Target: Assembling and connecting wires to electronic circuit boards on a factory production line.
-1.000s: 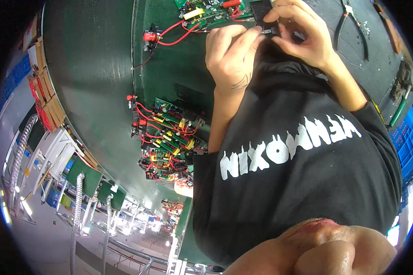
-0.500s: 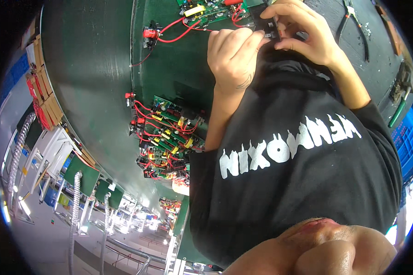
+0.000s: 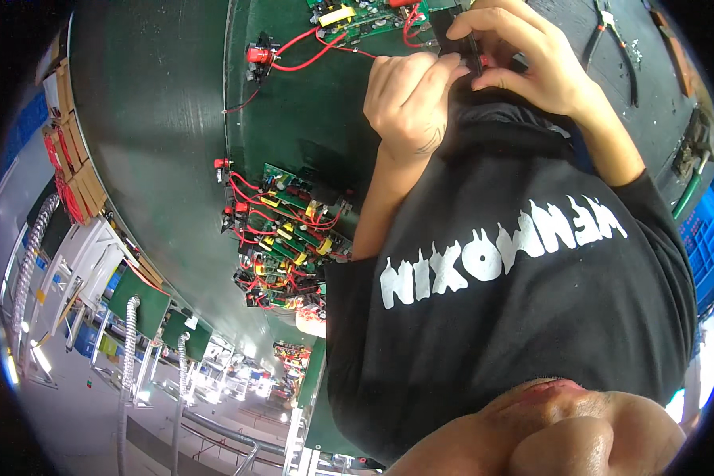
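A black plastic panel-like part [image 3: 446,30], with a bit of red at its side, is gripped between the thumb and fingers of my right hand [image 3: 531,59]. My left hand [image 3: 408,99] is closed in a pinch against the near end of that part. Whatever sits between its fingertips is too small and covered to name. Just beyond my left hand lies a green circuit board [image 3: 365,22] with yellow and red components. Red wires run from it to a red-and-black round connector [image 3: 260,55] on the left.
Several wired circuit boards [image 3: 289,226] are piled on the dark green bench [image 3: 166,119], left of my left forearm. Cutting pliers [image 3: 611,47] lie open on the right. A green-handled tool [image 3: 692,194] and a blue crate [image 3: 702,242] are at the right rim.
My left hand has shifted slightly right, toward the black part. The black part has turned a little, so its metal pieces show less. My right hand keeps its hold.
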Demonstrator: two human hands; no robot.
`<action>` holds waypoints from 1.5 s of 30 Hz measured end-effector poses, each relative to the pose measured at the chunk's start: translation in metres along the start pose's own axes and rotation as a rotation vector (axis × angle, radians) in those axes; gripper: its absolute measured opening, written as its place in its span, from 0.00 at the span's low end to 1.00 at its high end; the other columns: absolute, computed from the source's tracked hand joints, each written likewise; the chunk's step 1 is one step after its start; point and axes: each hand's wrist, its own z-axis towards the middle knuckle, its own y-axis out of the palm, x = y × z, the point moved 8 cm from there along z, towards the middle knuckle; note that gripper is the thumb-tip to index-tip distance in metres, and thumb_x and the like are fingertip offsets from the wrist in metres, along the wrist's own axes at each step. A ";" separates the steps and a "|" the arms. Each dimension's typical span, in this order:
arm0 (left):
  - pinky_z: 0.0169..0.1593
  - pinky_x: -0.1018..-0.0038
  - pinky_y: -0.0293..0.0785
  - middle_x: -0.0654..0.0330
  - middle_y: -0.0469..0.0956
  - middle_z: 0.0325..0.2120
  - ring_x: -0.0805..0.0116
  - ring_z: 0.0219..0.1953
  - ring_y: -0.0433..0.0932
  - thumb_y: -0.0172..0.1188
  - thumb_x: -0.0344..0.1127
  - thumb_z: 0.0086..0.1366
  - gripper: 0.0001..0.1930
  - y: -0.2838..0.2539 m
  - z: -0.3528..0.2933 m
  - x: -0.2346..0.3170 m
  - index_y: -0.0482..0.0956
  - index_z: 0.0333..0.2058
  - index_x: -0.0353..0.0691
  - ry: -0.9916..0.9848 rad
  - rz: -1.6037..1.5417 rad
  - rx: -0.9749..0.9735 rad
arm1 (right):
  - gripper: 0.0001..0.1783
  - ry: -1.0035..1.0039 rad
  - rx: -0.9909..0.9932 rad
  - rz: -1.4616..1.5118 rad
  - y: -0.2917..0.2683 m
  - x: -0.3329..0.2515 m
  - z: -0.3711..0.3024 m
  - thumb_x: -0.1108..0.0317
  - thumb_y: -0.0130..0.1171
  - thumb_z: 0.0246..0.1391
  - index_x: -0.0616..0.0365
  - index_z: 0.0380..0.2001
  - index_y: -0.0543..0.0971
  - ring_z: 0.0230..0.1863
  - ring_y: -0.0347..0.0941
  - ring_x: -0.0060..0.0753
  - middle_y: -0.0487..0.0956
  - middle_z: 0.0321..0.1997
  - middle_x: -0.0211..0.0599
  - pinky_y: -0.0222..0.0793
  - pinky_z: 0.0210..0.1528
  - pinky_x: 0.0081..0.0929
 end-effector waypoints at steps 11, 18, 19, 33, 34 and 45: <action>0.36 0.67 0.72 0.63 0.77 0.31 0.63 0.32 0.78 0.73 0.33 0.52 0.09 0.005 0.010 0.003 0.85 0.33 0.40 0.032 0.057 -0.135 | 0.28 -0.085 0.071 0.027 0.011 0.024 -0.010 0.77 0.73 0.46 0.60 0.53 0.78 0.36 0.74 0.25 0.74 0.50 0.35 0.74 0.36 0.21; 0.50 0.62 0.72 0.63 0.80 0.38 0.59 0.44 0.79 0.73 0.33 0.52 0.12 -0.006 0.042 0.000 0.85 0.37 0.42 -0.047 0.121 -0.192 | 0.31 0.018 0.233 0.057 -0.004 0.047 -0.024 0.84 0.68 0.45 0.59 0.56 0.78 0.42 0.75 0.26 0.75 0.56 0.38 0.76 0.37 0.20; 0.52 0.60 0.71 0.63 0.81 0.40 0.60 0.43 0.79 0.73 0.33 0.52 0.12 -0.008 0.044 -0.009 0.86 0.38 0.43 -0.064 0.190 -0.214 | 0.31 0.042 0.233 0.026 -0.004 0.053 -0.024 0.84 0.67 0.46 0.58 0.56 0.78 0.42 0.76 0.27 0.75 0.57 0.39 0.77 0.37 0.21; 0.71 0.53 0.59 0.53 0.67 0.64 0.49 0.68 0.64 0.85 0.40 0.33 0.60 0.015 0.054 -0.080 0.64 0.69 0.44 -0.199 0.350 -0.682 | 0.25 0.109 0.345 0.041 -0.001 0.063 -0.032 0.82 0.61 0.51 0.58 0.55 0.78 0.50 0.79 0.45 0.79 0.51 0.45 0.74 0.54 0.34; 0.71 0.54 0.61 0.53 0.70 0.63 0.49 0.67 0.66 0.84 0.41 0.34 0.58 0.015 0.057 -0.085 0.65 0.68 0.44 -0.209 0.239 -0.644 | 0.25 0.085 0.354 0.036 -0.004 0.058 -0.031 0.82 0.61 0.51 0.58 0.55 0.78 0.50 0.79 0.45 0.79 0.51 0.45 0.74 0.54 0.34; 0.63 0.53 0.69 0.48 0.72 0.56 0.46 0.59 0.71 0.82 0.41 0.36 0.49 0.010 0.058 -0.062 0.73 0.61 0.33 0.104 0.326 -0.486 | 0.28 -0.042 0.349 0.101 -0.014 0.050 -0.040 0.76 0.60 0.53 0.58 0.60 0.77 0.46 0.77 0.37 0.77 0.55 0.44 0.74 0.50 0.32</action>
